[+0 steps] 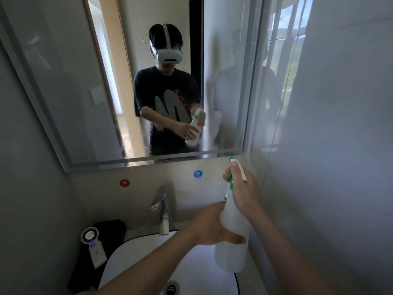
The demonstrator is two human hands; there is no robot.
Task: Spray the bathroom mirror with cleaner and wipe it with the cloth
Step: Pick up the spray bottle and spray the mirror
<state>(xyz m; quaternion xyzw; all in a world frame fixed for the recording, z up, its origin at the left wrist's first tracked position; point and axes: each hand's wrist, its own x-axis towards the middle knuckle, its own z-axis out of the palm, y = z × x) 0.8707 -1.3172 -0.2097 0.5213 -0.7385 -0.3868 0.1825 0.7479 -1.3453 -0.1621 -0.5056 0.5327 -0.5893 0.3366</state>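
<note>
A translucent white spray bottle with a green-and-white trigger head is held upright over the sink, below the mirror's lower right corner. My right hand wraps the neck and trigger head, thumb on top. My left hand grips the bottle's body from the left. The large framed mirror hangs on the wall above and reflects a person holding the bottle; its lower middle looks misted with droplets. A dark folded cloth lies on the counter left of the tap.
A white basin with a drain sits below, and a chrome tap stands behind it. A small white hand-held fan lies at the left. Red and blue stickers mark the wall under the mirror. A glossy wall closes the right side.
</note>
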